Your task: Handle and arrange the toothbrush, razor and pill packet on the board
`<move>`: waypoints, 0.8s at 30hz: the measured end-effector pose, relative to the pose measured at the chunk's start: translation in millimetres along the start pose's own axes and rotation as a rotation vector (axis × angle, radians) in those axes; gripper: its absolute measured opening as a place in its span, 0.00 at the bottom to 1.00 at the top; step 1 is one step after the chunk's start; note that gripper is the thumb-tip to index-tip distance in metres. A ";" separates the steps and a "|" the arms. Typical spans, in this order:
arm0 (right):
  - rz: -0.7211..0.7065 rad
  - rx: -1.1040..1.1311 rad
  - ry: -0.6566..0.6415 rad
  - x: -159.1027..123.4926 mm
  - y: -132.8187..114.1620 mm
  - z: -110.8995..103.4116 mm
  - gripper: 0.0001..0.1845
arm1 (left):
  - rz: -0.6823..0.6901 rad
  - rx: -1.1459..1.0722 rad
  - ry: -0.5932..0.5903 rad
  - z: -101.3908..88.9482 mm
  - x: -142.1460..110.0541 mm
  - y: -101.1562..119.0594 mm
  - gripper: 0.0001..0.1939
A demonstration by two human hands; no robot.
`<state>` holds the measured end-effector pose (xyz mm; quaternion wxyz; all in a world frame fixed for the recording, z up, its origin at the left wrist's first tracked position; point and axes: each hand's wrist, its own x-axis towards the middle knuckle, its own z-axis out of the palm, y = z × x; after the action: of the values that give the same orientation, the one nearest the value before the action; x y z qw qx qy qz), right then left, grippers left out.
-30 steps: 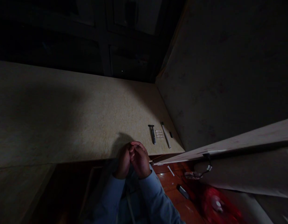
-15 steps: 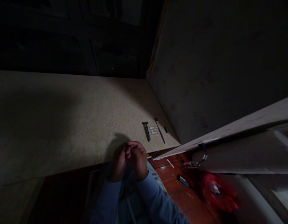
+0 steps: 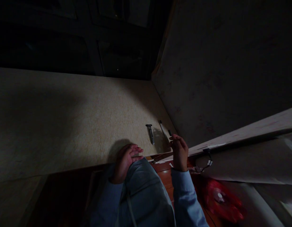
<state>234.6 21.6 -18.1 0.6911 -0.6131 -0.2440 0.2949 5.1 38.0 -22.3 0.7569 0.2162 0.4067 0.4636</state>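
Note:
My left hand [image 3: 127,160] lies by the table's front edge with its fingers loosely stretched out and nothing visible in them. To the right, my right hand [image 3: 179,151] reaches over the table corner, thumb and forefinger bent but apart. Its fingertips are beside the handle end of a thin white toothbrush-like stick [image 3: 163,128] with a dark head, and just below a small black piece [image 3: 169,132]. Contact with either cannot be made out. A dark-handled razor [image 3: 150,134] rests between the hands. Small clear pieces [image 3: 157,132] beside it are dim in the hand's shadow.
The pale marbled tabletop [image 3: 89,116] meets a dark wall [image 3: 219,78] at the right. Beyond the table's front right corner, a red plastic bag [image 3: 222,201] lies on the reddish floor. A black cable [image 3: 210,157] hangs near it.
My hands were together at the table edge with fingers touching. They have parted: the right has moved right to the table corner, and the left has stayed with its fingers loosened.

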 end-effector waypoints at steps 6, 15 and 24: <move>-0.192 -0.604 -0.197 30.3 18.4 -35.9 0.23 | 0.011 0.021 -0.005 0.3 -0.2 0.8 0.19; -0.394 -1.125 -0.283 23.6 22.4 -24.7 0.18 | 0.019 0.033 0.000 0.6 -1.2 0.5 0.19; -0.428 -1.144 -0.312 22.8 22.8 -30.0 0.18 | 0.022 0.046 0.005 0.0 -0.4 -1.0 0.20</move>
<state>269.3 18.3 -45.2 0.2538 -0.7731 -0.5783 0.0590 5.6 37.2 -22.9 0.7456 0.2370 0.4167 0.4629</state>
